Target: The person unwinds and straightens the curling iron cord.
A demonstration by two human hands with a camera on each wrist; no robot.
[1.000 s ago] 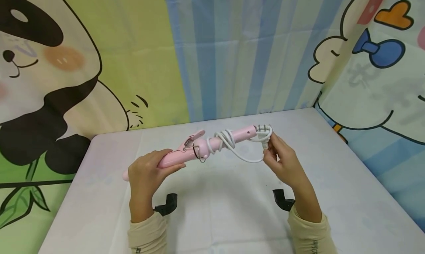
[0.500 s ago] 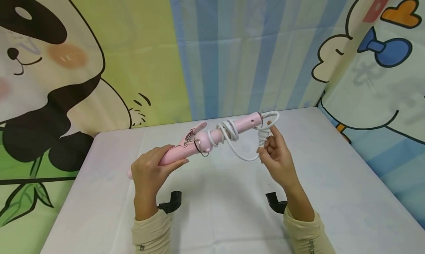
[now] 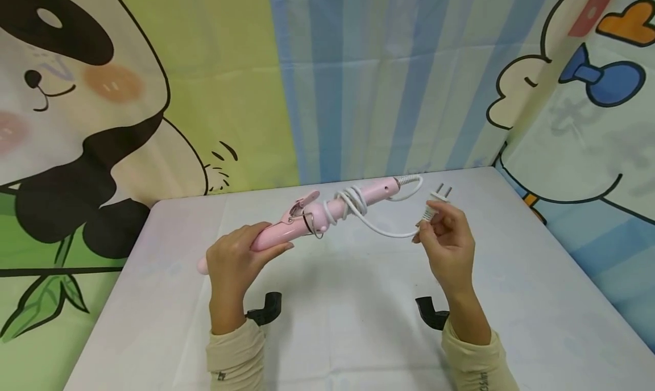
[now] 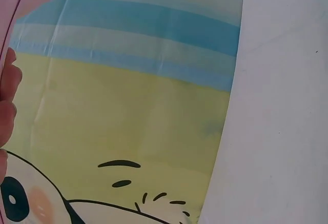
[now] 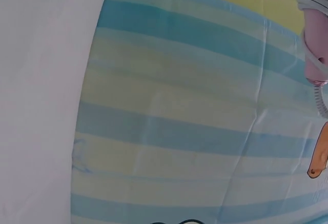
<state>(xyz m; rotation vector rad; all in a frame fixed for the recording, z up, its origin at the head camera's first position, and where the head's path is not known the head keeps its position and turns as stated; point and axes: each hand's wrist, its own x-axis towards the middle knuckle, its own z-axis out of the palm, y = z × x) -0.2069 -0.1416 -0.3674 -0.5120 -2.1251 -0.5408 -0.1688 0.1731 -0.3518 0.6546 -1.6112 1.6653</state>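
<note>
A pink curling iron (image 3: 278, 236) is held up over the table, tilted with its handle end higher at the right. My left hand (image 3: 232, 266) grips its barrel, and the barrel's tip pokes out left of the hand. White cord (image 3: 353, 200) is wound several times round the handle. Between thumb and fingers my right hand (image 3: 450, 249) pinches the white two-pin plug (image 3: 439, 196), pins pointing up. A length of cord hangs from the windings to the plug. In the right wrist view the pink handle (image 5: 316, 39) shows at the right edge; the plug is out of that view.
A white-covered table (image 3: 338, 323) lies beneath both hands. Behind it hangs a striped cloth (image 3: 368, 84) with cartoon animals at either side. Black curved pieces (image 3: 266, 310) show beside both wrists.
The plug has come out of the cord loop at the handle's end and moved right, away from the handle, in my right hand. My left hand keeps its grip on the curling iron.
</note>
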